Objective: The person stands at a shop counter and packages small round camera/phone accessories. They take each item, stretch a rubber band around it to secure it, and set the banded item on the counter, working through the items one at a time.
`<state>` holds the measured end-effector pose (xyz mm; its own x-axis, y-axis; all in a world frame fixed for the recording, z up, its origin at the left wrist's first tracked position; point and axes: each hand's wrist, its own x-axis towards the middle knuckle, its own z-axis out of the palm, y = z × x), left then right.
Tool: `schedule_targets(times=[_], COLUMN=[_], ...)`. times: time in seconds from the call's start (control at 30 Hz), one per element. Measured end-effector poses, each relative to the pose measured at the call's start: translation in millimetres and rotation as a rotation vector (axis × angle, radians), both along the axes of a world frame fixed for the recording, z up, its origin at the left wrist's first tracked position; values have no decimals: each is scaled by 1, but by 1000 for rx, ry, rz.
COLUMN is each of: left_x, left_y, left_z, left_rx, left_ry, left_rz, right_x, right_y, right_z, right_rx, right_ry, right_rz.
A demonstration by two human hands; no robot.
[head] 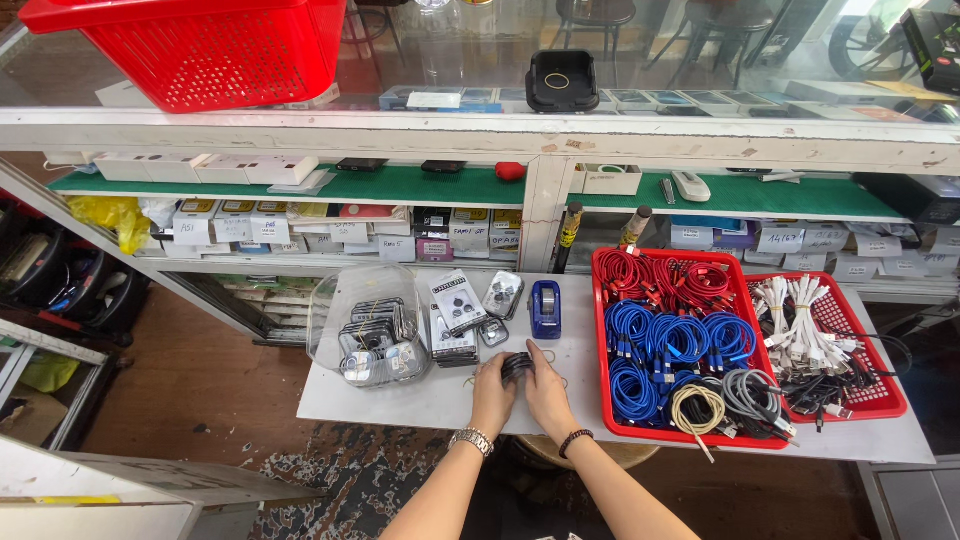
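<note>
Both of your hands meet over a small coil of black cable [517,366] near the middle of the grey counter [400,400]: your left hand [491,392], the one with the metal watch, curls its fingers around the left side of the coil, and your right hand [547,388], with the dark bead bracelet, closes on its right side, so the coil is pinched between them just above the counter top. The loops look loosely gathered, and I see no tie on them; if either hand eases off, they are likely to spring open and you would have to wind them again. A few loose rubber bands seem to lie on the counter beside your hands, though they are too thin to be sure of. Watch your left elbow and wrist, because the clear plastic tub [368,325] of small packaged parts stands close on the left and looks light enough to tip if nudged. Just beyond your fingers lie flat blister packs [459,302] and a blue tape dispenser [544,308], which a sweeping cable end could push away. On the right, the red tray [604,330] of red, blue, grey and cream cable coils sits near the counter's near edge, so a knock from your right forearm might shift it.
</note>
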<state>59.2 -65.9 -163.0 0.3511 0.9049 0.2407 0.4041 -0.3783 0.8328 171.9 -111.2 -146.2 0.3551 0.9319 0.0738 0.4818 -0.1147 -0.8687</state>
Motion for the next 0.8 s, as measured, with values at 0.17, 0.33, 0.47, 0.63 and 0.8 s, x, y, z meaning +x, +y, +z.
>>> schedule_targets(times=[0.17, 0.33, 0.47, 0.63, 0.8], left_x=[-1, 1, 5, 9, 11], left_y=[1, 7, 13, 1, -7], left_z=[-2, -2, -3, -6, -5], left_rx=[-10, 32, -36, -261, -92], left_ry=[-22, 90, 5, -33, 44], left_rz=[-2, -7, 61, 170, 175], right_x=[2, 5, 14, 19, 14], right_y=[-5, -10, -2, 4, -3], right_z=[-3, 3, 1, -8, -10], right_rx=[40, 285, 142, 59, 39], right_ry=[-51, -268, -72, 255, 153], right_rz=[1, 116, 63, -29, -38])
